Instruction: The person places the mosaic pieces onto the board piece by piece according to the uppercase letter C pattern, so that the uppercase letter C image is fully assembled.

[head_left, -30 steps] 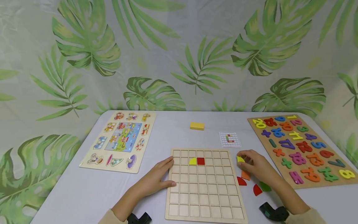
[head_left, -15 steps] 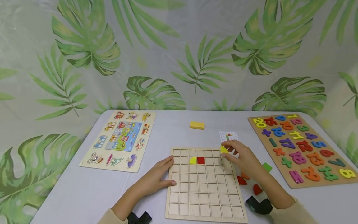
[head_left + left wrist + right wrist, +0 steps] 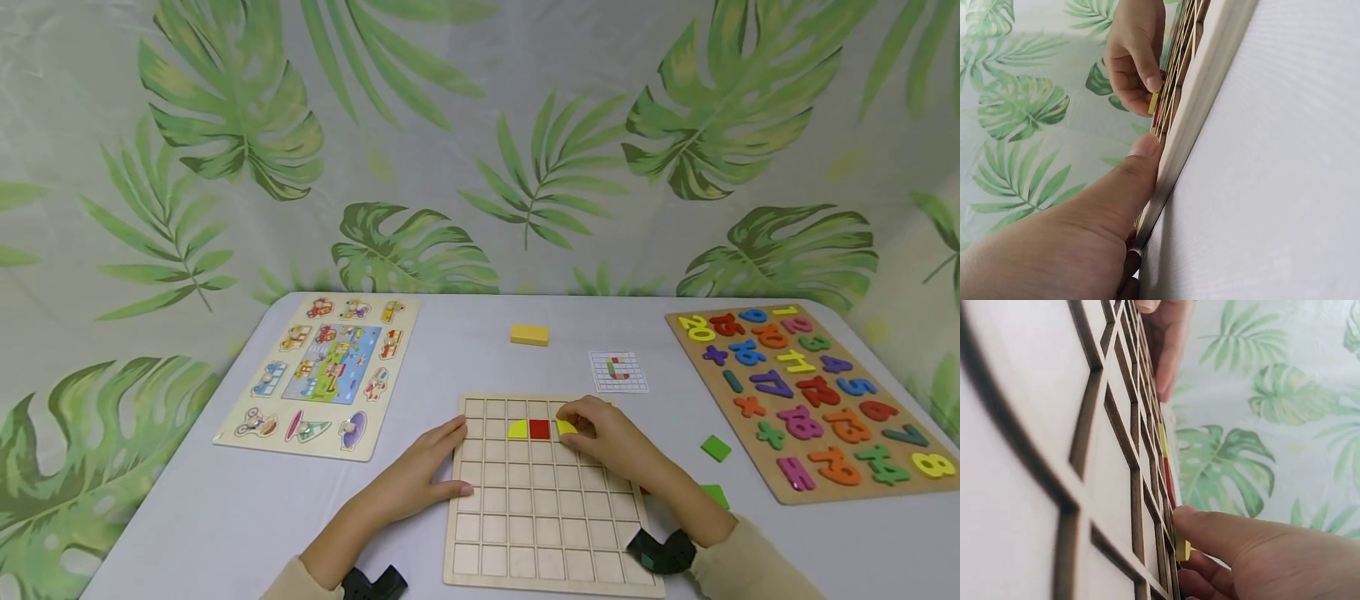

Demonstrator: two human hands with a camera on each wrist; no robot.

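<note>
Where the right hand (image 3: 611,442) reaches over the upper rows of the pale wooden grid board (image 3: 547,533), its fingers (image 3: 1222,534) are curled round a small yellow curved wooden piece (image 3: 566,427), pinching it thumb against fingertips, edge low at the board surface. The piece sits at the cell directly right of the red square tile (image 3: 538,429), touching or nearly touching it; whether it is fully seated in the cell cannot be told. On the red tile's other side lies a yellow quarter-round tile (image 3: 517,430), so the three lie in one row, the long axis running left to right across the board. The right hand is the nearer one; the held piece lies at its fingertips, toward the left of the palm. The left hand (image 3: 423,475) rests flat on the board's left edge, fingers relaxed and straight, gripping nothing. Outward on the grey tabletop (image 3: 187,517): a white pattern card (image 3: 618,372) beyond the board, a yellow rectangular block (image 3: 529,335) farther back, green tiles (image 3: 716,447) to the right, a coloured number puzzle board (image 3: 813,400) far right, a vehicle peg puzzle (image 3: 322,375) far left.
</note>
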